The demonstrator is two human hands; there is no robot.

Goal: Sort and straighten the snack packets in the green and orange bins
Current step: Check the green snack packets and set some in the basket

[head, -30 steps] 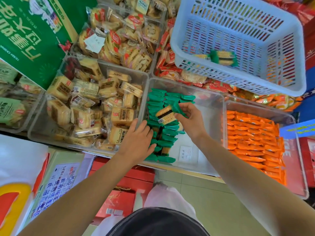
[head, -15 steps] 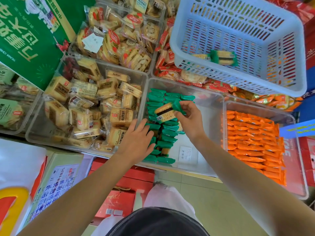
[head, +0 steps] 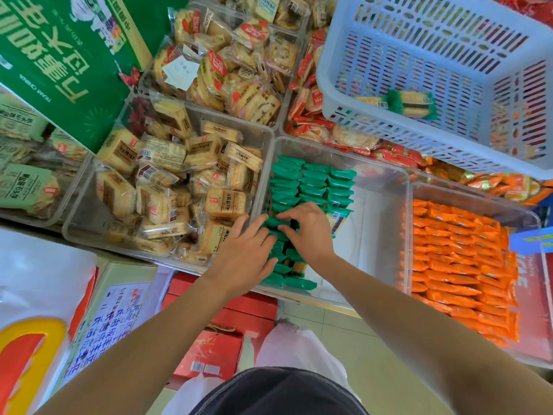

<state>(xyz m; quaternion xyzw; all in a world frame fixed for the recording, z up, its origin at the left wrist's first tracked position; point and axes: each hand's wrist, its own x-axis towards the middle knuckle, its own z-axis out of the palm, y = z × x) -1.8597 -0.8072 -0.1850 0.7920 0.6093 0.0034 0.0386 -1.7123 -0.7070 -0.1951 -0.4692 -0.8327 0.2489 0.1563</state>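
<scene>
Bin floor (head: 380,235) bare right of green packets (head: 314,181)

Both forearms (head: 419,319) are bare from the left hand (head: 245,253) and right hand (head: 308,232) back to the frame edge. Below the hands, nearest the camera, is a dark grey fabric garment (head: 278,393) with a pale stitched seam along its curved edge. Whether the pale pinkish-white cloth (head: 296,345) just beyond it is worn cannot be told.
</scene>
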